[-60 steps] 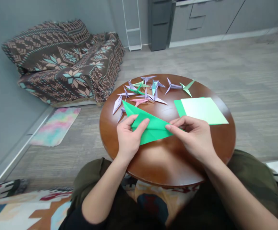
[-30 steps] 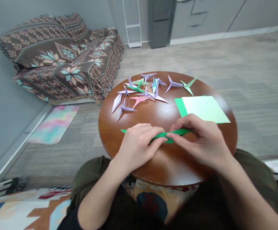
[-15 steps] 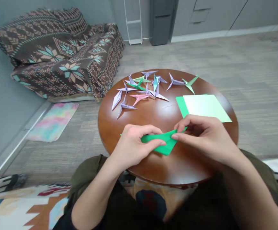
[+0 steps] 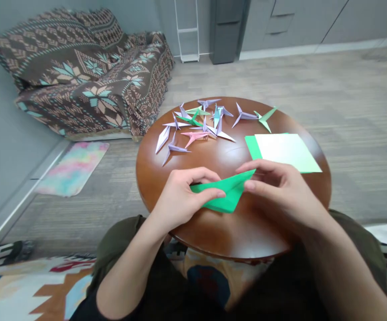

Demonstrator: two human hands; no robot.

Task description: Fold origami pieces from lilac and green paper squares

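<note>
A folded piece of green paper (image 4: 228,191) is held over the near half of the round table. My left hand (image 4: 188,194) grips its left end, thumb on the front face and the other fingers behind. At the right end, the paper's pointed corner stands up between the parted thumb and index finger of my right hand (image 4: 276,183). The right thumb is close to the paper's edge; the index finger passes behind it. Whether the right fingertips touch the paper I cannot tell.
Several folded paper cranes (image 4: 196,136) in purple, green, pink and blue lie across the table's far side. A stack of light and dark green paper sheets (image 4: 287,151) rests at the right of the table (image 4: 240,240). Beyond stands a sofa (image 4: 89,84) under a patterned cover.
My right thumb and index finger have parted from their pinch, and the paper's corner now shows between them. My left hand has shifted slightly up and left with the paper.
</note>
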